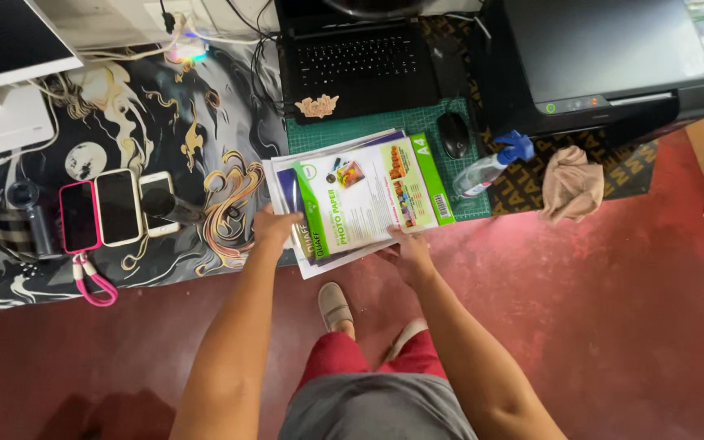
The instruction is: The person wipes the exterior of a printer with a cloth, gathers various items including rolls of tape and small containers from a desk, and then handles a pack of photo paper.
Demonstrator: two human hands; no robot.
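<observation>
A stack of photo paper packs (364,195), white with green borders and small colour pictures, lies at the front edge of the desk, partly on a green cutting mat (385,122). My left hand (273,228) grips the stack's left side. My right hand (407,253) holds its front right edge from below. The stack overhangs the desk edge toward me. A clear sleeve with dark blue sheets shows under the top pack.
A black laptop (356,61) sits behind the stack, a black mouse (453,134) and a spray bottle (490,167) to its right. A black printer (605,65) and a beige cloth (572,186) are at right. Three phones (116,208) lie at left on a patterned desk mat (165,106).
</observation>
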